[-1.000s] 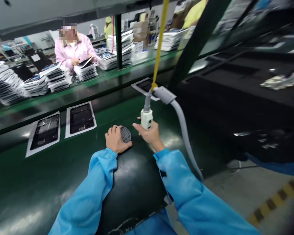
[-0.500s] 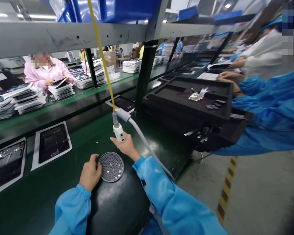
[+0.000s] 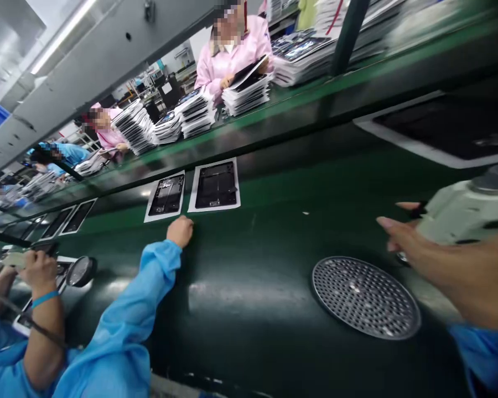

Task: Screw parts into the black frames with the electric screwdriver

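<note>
My left hand (image 3: pixel 180 231) reaches forward with its fingers curled, at the near edge of a white sheet bearing a black tablet-like housing (image 3: pixel 166 194). Whatever those fingers hold, if anything, is hidden. A second black housing (image 3: pixel 217 185) on white backing lies just right of it. At the right edge, my right hand (image 3: pixel 456 260) is closed around a pale electric screwdriver (image 3: pixel 468 213), partly cut off by the frame. Between my hands, nearer the right one, rests a round, perforated grey plate (image 3: pixel 367 297) with small shiny pieces on it.
Another housing on white backing (image 3: pixel 448 130) lies at the upper right of the dark green bench (image 3: pixel 249 287). On the left, a co-worker's hands (image 3: pixel 39 271) work beside a round dish (image 3: pixel 80 271). Stacks of sheets (image 3: pixel 247 97) and people stand beyond the raised ledge.
The view has swung left. My left hand has left the perforated plate and stretched out to the housings. The right hand still holds the screwdriver.
</note>
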The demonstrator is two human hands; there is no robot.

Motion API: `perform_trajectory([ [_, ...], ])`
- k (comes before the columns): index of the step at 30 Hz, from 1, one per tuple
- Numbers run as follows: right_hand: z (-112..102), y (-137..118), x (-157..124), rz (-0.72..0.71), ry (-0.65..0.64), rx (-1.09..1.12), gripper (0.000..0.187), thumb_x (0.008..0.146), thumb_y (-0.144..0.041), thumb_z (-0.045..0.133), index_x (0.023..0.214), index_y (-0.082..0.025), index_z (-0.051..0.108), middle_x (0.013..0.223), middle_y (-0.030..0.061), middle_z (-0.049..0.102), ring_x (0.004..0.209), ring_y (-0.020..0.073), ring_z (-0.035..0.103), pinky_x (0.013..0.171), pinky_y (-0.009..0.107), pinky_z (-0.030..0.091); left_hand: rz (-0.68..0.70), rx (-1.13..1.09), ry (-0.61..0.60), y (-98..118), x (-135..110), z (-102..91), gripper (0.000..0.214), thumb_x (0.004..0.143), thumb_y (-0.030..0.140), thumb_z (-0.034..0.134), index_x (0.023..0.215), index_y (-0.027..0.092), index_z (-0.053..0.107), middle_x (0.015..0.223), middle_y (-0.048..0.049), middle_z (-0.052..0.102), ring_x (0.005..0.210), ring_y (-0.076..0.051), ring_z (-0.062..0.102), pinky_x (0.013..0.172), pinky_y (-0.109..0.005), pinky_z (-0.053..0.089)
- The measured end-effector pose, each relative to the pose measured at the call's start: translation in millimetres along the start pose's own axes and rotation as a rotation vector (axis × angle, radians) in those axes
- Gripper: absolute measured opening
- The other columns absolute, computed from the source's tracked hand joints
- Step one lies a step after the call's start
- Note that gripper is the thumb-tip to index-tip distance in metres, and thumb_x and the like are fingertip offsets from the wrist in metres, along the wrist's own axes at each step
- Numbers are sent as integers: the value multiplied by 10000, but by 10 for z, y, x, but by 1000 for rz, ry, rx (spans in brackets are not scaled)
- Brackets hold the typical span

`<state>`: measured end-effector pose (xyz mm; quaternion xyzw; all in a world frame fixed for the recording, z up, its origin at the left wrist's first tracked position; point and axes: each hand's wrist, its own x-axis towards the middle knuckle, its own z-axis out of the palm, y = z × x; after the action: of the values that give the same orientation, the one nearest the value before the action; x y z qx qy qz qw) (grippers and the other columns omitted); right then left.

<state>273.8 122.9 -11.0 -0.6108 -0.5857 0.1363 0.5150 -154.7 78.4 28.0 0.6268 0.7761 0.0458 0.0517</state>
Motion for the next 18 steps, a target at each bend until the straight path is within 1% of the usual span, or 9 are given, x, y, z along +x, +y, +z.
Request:
perform_trajectory([
  [2,-45,-107,-1,78,-25,58,566,638,-774,623,728,-218,567,557,87,579,475,192,569,556,419,509,-73,111,-13,-335,190,-163,100,841,134,606,892,154,689,1063,-121,648,1052,-247,608,939,-389,476],
  [4,-77,-204,11,120,-34,82,538,616,-755,649,654,-233,525,563,89,569,498,192,563,612,447,508,-114,200,-39,-589,364,-267,166,880,237,615,1014,145,650,1130,-101,622,1082,-229,588,950,-423,482],
  [6,-83,-263,28,123,-26,80,512,617,-726,648,586,-242,482,561,93,566,525,201,570,656,464,507,-123,267,-68,-770,502,-314,275,910,329,591,1122,155,603,1182,-89,596,1082,-211,582,937,-429,500],
  [8,-69,-284,40,151,-8,84,471,605,-665,664,548,-243,463,563,97,573,542,210,580,662,457,512,-102,313,-88,-892,598,-324,308,918,353,577,1161,165,585,1198,-91,586,1068,-206,587,915,-415,515],
  [10,-49,-286,46,204,7,98,396,588,-572,677,542,-239,469,557,89,574,539,209,585,650,436,517,-61,339,-86,-968,654,-321,298,920,353,575,1153,168,588,1188,-87,591,1053,-201,593,903,-406,521],
  [13,-26,-277,53,283,1,125,278,539,-459,668,641,-227,554,515,41,555,481,197,560,607,409,509,15,354,-24,-1014,669,-319,246,902,278,598,1111,150,610,1124,-83,619,1041,-201,599,909,-403,517],
  [15,-18,-263,58,295,-2,139,289,511,-444,657,675,-219,581,496,24,545,456,191,545,574,390,498,63,358,58,-1001,625,-320,237,857,162,605,1090,137,636,1079,-100,635,1055,-223,600,913,-383,513],
  [17,-12,-244,60,254,10,156,281,506,-451,659,623,-215,560,512,31,557,469,184,553,560,365,496,104,361,165,-952,525,-315,279,815,86,570,1075,135,662,1059,-121,643,1077,-246,596,916,-355,507],
  [18,-9,-234,59,224,18,163,280,514,-455,661,587,-215,537,527,38,566,479,179,560,554,351,497,124,360,223,-913,450,-310,292,810,76,547,1068,136,671,1055,-127,646,1080,-250,595,920,-345,503],
])
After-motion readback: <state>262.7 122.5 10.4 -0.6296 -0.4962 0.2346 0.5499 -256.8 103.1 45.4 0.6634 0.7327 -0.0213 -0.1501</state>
